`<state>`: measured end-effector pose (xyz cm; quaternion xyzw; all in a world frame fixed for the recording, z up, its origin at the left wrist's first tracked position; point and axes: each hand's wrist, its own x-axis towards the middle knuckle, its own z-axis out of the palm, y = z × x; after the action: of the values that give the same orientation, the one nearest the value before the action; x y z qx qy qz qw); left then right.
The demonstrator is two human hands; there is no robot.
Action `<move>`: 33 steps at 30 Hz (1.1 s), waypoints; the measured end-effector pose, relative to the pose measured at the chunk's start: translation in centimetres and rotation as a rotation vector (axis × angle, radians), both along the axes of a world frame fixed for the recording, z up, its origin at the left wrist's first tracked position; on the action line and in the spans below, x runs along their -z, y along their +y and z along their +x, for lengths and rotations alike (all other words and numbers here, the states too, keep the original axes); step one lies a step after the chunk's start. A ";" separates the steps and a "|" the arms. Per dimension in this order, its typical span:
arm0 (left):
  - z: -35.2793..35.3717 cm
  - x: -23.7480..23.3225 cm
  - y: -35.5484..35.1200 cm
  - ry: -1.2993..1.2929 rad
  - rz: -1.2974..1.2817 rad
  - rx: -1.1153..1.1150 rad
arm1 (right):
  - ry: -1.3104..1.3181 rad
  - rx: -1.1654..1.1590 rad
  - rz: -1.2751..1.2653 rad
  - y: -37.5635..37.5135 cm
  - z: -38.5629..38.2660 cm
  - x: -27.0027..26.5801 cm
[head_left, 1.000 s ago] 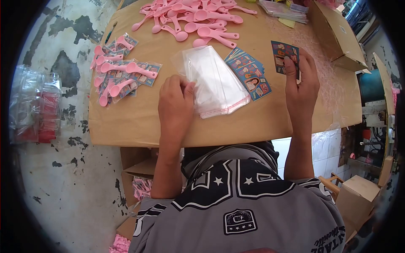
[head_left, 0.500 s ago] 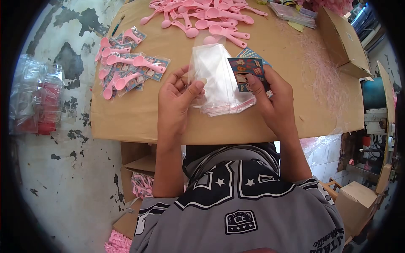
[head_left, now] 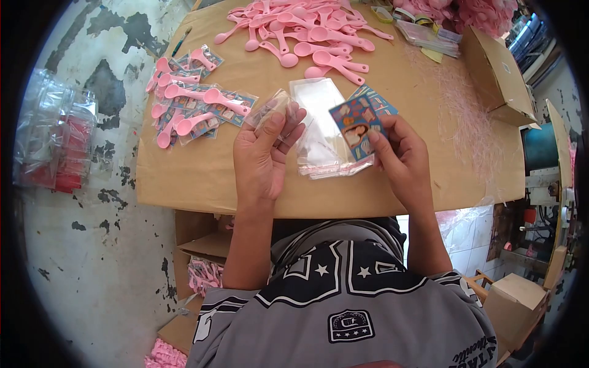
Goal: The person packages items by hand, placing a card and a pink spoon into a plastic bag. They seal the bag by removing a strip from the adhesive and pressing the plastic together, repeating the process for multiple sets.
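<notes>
My left hand [head_left: 265, 146] pinches a clear plastic bag [head_left: 275, 110] between thumb and fingers, left of a stack of clear bags [head_left: 318, 138] lying on the brown table [head_left: 202, 178]. In my right hand [head_left: 402, 153] is a blue printed card [head_left: 357, 126], tilted over the right side of the bag stack. More blue cards [head_left: 377, 101] show fanned out just behind it. To the left lie bagged cards with pink spoons [head_left: 199, 98] on top. A large heap of loose pink spoons [head_left: 300, 27] spreads over the far part of the table.
An open cardboard box [head_left: 500, 80] stands at the right edge beside pink shreds [head_left: 469, 107]. Packets [head_left: 429, 40] lie at the far right, and a pen [head_left: 180, 43] at the far left. Boxes [head_left: 515, 300] stand below the table.
My left hand has lifted a bag away from the stack, and the bag is now bunched in its fingers. The card in my right hand has turned and sits slightly lower.
</notes>
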<state>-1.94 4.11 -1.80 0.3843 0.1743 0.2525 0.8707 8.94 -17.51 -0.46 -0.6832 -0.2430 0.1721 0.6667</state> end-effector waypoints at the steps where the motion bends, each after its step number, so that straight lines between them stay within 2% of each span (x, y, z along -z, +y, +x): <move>1: 0.1 -0.1 -0.2 -0.014 -0.006 -0.012 | 0.064 -0.052 -0.003 -0.2 -0.1 0.0; 4: 0.6 -0.6 -1.3 -0.061 -0.030 -0.022 | 0.236 -0.192 0.019 0.2 -0.6 -0.6; 10: 0.8 -0.8 -3.2 -0.122 -0.071 0.010 | 0.172 -0.083 0.126 2.6 -1.5 -0.3; 16: 0.7 -0.7 -3.4 -0.114 -0.021 0.021 | 0.185 -0.275 -0.042 1.7 -0.8 -0.5; 18: 0.5 -0.4 -3.4 -0.130 0.006 0.072 | 0.196 -0.219 0.036 2.0 -0.9 -1.0; 22: 1.0 -0.7 -3.7 -0.119 -0.018 0.021 | 0.236 -0.072 0.171 2.4 -0.9 -0.7; 25: 1.3 -0.8 -4.1 -0.120 0.023 0.041 | 0.264 -0.080 0.137 2.1 -0.5 -0.4; 31: 2.0 -0.4 -5.4 -0.136 0.100 0.103 | 0.234 0.009 0.385 4.1 -1.3 0.3; 33: 2.0 -0.9 -5.5 -0.121 0.114 0.103 | 0.327 -0.007 0.390 4.4 -1.6 0.1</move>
<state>0.09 -1.36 -0.88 0.4258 0.0869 0.2395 0.8682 7.35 -13.15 -0.54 -0.5040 -0.1631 0.2327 0.8157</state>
